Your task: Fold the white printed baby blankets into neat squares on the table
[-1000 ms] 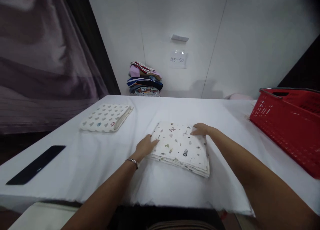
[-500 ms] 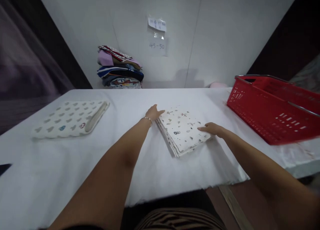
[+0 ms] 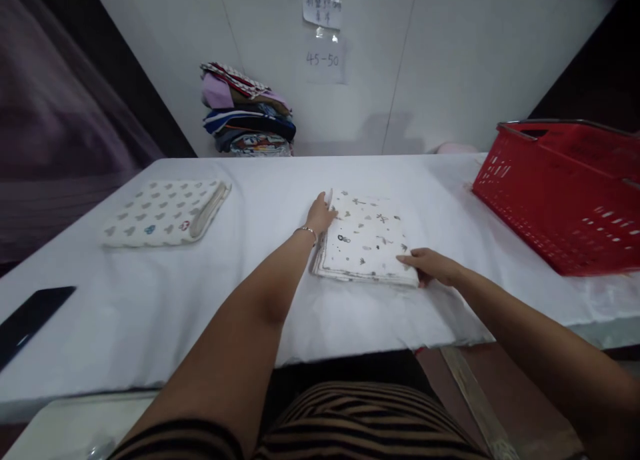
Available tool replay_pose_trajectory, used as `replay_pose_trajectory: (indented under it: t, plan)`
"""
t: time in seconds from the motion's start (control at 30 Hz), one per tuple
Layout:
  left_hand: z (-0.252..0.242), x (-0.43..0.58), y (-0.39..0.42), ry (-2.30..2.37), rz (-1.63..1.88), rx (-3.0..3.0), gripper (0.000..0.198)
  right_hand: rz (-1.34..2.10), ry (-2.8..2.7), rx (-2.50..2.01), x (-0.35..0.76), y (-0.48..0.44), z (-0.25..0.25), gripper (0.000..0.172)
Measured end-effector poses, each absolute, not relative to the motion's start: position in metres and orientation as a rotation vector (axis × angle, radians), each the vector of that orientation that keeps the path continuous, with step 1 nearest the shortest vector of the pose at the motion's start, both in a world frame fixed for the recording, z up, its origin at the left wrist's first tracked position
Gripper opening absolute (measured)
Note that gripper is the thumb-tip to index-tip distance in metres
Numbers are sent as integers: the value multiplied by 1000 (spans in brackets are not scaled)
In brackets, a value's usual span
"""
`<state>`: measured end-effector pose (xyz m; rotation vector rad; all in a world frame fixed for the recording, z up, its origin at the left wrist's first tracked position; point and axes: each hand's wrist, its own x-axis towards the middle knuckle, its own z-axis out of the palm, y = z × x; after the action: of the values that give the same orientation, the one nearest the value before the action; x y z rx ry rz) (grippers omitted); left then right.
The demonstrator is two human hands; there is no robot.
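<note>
In the head view, a folded white cloth (image 3: 367, 240) with little pictures on it lies flat in the middle of the white table (image 3: 270, 207). The left hand (image 3: 321, 215) grips the cloth's left edge, with its thumb on top. A shiny bracelet (image 3: 307, 229) goes around that wrist. The right hand (image 3: 434, 266) pinches the near right corner, thumb on top and the other fingers at the side and below. Another folded cloth (image 3: 163, 210), with gray shapes, lies well apart on the left. A flat black thing (image 3: 35, 317) is nearer the left front. A red basket (image 3: 555, 200) sits on the right.
</note>
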<state>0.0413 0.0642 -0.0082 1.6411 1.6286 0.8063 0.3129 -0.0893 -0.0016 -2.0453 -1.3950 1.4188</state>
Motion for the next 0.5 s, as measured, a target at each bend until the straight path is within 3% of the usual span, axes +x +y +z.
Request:
replay_pose_trajectory:
  t: [0.1, 0.2, 0.3, 0.5]
  plan:
    - [-7, 29, 58, 1611, 830, 1516, 72, 996, -1694, -2159, 306, -108, 3, 37]
    - [-7, 8, 29, 1598, 901, 1415, 42, 486, -1891, -1980, 296, -109, 7, 26]
    - [-10, -18, -13, 1554, 886, 1290, 21, 507, -2064, -1562, 261, -103, 10, 20]
    - [-16, -42, -88, 1487, 767, 1226, 16, 506, -2412, -1271, 170, -95, 7, 16]
